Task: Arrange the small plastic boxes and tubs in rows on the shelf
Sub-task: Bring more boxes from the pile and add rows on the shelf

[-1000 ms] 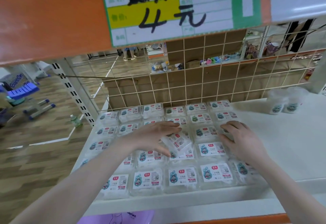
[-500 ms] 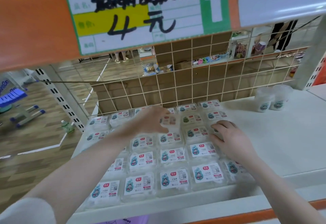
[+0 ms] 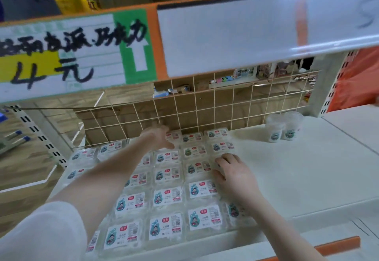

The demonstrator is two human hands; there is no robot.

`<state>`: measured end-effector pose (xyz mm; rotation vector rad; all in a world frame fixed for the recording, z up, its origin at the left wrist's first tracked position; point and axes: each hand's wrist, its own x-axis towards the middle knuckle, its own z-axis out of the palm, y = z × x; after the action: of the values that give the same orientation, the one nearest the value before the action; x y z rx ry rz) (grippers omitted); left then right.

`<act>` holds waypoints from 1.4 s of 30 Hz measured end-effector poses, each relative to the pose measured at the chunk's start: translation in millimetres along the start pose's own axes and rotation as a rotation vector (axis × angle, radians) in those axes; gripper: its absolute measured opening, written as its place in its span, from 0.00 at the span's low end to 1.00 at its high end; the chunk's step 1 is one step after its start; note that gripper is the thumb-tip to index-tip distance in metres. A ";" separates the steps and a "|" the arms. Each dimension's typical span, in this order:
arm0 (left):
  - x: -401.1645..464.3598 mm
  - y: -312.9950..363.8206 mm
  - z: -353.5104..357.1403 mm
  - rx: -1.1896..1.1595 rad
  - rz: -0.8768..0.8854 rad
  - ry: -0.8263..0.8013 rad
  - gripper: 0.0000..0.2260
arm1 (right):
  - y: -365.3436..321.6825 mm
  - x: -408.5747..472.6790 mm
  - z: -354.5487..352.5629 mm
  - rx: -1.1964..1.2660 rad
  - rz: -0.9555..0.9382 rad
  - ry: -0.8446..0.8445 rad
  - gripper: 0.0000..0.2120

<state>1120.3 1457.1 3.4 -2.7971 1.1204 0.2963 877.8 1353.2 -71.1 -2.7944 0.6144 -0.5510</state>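
Observation:
Several small clear plastic boxes (image 3: 167,197) with white cartoon labels lie in rows on the left part of the white shelf (image 3: 307,174). My left hand (image 3: 159,138) reaches to the back rows and rests with spread fingers on the boxes there; it is blurred. My right hand (image 3: 233,173) lies palm down on the right edge of the block, its fingers bent over a box in the rightmost column. Two translucent tubs (image 3: 282,127) stand apart at the back right.
A wire grid (image 3: 205,104) closes the back of the shelf. An upper shelf edge with a handwritten price sign (image 3: 71,55) hangs low overhead. A grey upright post (image 3: 326,84) stands at the right. Wooden floor (image 3: 24,168) lies to the left.
My left hand has gone from the middle of the block, where it held a tilted box, to the back rows. The right hand stays on the right column. The view has shifted right.

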 end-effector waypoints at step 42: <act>-89.5 288.9 28.0 -0.262 0.682 0.412 0.20 | 161.8 -185.5 -146.9 -0.263 0.823 0.227 0.17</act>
<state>853.0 1313.9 -13.5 -2.6429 2.2713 -0.1037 604.4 1271.5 -43.8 -2.3690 1.8597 -0.6226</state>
